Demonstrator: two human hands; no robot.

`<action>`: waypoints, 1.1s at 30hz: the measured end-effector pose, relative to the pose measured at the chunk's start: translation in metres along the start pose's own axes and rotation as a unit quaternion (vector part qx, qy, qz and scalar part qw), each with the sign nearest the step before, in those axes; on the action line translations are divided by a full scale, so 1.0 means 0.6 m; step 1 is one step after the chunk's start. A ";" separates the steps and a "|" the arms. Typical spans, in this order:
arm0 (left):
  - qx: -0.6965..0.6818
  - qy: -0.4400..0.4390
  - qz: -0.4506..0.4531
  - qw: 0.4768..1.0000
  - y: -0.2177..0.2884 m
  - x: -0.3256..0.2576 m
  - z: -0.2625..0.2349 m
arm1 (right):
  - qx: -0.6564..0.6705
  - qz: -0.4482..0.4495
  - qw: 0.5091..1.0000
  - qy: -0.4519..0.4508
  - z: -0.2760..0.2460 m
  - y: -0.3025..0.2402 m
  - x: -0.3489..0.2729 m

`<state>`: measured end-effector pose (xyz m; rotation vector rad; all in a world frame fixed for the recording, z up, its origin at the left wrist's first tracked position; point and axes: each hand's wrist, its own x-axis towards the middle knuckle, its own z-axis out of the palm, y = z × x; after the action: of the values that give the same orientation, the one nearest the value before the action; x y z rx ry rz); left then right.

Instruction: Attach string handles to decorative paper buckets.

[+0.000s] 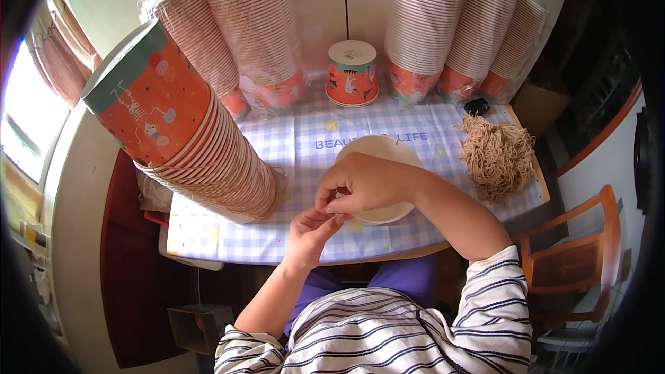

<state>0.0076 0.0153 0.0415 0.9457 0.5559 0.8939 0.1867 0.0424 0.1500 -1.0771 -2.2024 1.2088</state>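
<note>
My left hand (pixel 313 230) and my right hand (pixel 360 185) meet over the front middle of the table, fingertips pinched close together. Whatever sits between the fingertips is too small or hidden to make out. Under my right hand and forearm stands a round, pale paper tub (pixel 382 147), partly covered by them. To the left leans a tall nested stack of orange and green printed paper tubs (pixel 201 135), with tan cord around its lower tubs. A tangled heap of tan cords (pixel 497 156) lies on the table's right side.
One orange printed tub (pixel 352 79) stands upside down at the back. Plastic-wrapped tub stacks rise at the back left (pixel 253 28) and back right (pixel 426 21). A small black object (pixel 476 107) lies beside the cords. A checked cloth (pixel 298 156) covers the table; a wooden chair (pixel 571 263) stands right.
</note>
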 end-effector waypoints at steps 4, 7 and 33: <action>0.091 0.008 0.038 0.995 -0.003 -0.004 -0.003 | 0.001 -0.014 1.000 -0.018 0.006 0.001 0.018; 0.081 0.036 0.054 0.995 -0.011 0.001 -0.002 | -0.063 -0.043 0.995 0.061 0.019 0.024 0.021; 0.182 0.023 0.095 0.978 -0.016 0.003 -0.021 | -0.368 -0.115 0.897 0.215 0.064 0.041 -0.065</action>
<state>0.0029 0.0197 0.0269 1.3298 0.6922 1.0068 0.1966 -0.0005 0.1093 -1.1466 -2.3530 -0.0212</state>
